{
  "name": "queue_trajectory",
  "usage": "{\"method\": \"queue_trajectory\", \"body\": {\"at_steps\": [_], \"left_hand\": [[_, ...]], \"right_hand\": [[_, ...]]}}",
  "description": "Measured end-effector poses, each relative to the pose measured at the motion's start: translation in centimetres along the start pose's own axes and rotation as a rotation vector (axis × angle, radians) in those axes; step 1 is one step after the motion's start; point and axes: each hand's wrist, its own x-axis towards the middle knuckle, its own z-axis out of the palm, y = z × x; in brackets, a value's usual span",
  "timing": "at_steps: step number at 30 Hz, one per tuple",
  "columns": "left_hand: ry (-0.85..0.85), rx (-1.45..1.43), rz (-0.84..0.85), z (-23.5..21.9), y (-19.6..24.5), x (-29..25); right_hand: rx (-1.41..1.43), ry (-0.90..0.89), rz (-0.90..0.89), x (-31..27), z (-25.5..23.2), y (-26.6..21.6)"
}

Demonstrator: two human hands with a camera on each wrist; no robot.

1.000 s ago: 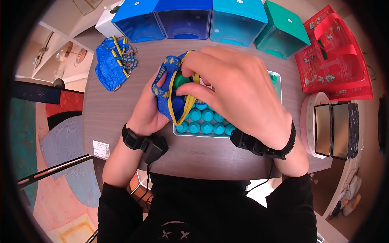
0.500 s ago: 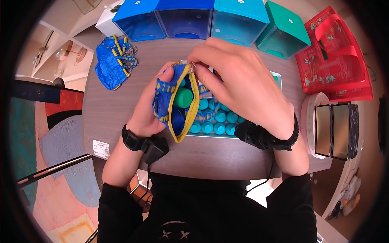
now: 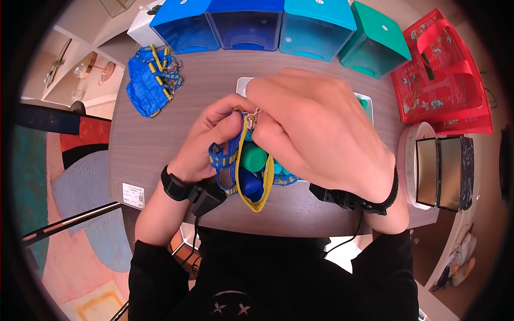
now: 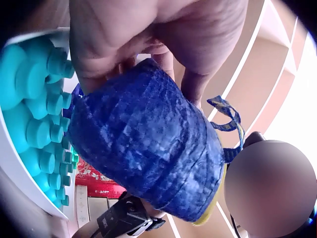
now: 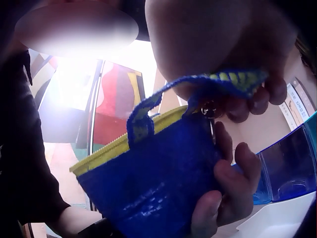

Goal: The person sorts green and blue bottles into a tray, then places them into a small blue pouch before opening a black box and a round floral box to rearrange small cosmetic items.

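Observation:
A small blue bag (image 3: 256, 202) with a yellow zipper edge hangs unzipped between my hands. Inside it show a green-capped bottle (image 3: 254, 157) and a teal one partly behind it. My left hand (image 3: 206, 142) grips the bag's far end, fingers and thumb on its side; the right wrist view shows these fingers by the zipper's end. With thumb and index finger my right hand (image 3: 316, 128) pinches at the metal zipper pull (image 3: 250, 123). A patterned strap (image 5: 218, 82) runs under the right hand's fingers. Teal bottles (image 4: 37, 106) stand packed below, mostly hidden in the head view.
The bottles stand in a white tray (image 3: 243, 85) under the hands. Another blue bag (image 3: 147, 88) lies at the table's left. Blue, teal and green bins (image 3: 308, 29) line the back. Red bags (image 3: 444, 75) and a pink round box (image 3: 415, 176) stand at the right.
My right hand has left the green cap inside the bag and moved to the zipper pull. Both hands have brought the bag nearer the body and slightly right.

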Motion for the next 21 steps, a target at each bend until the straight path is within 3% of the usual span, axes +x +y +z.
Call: {"method": "queue_trajectory", "body": {"at_steps": [4, 8, 13, 16, 21], "left_hand": [[0.06, -0.043, 0.03, 0.3, 0.1, 0.0], [0.161, -0.066, 0.058, -0.5, 0.2, 0.2], [0.22, -0.076, 0.166, -0.6, 0.1, 0.5], [0.311, -0.047, 0.191, -0.3, 0.7, 0.7], [0.283, -0.097, 0.214, -1.5, 0.6, 0.8]], "right_hand": [[0.017, -0.112, -0.001, 0.1, -0.8, -0.6], [0.042, -0.097, -0.06, -0.1, -0.1, 0.0], [-0.228, -0.105, -0.077, -0.2, -0.2, -0.9], [-0.22, -0.074, -0.115, -0.3, 0.0, -0.9], [-0.264, -0.107, -0.104, -0.5, -0.3, -1.0]]}}
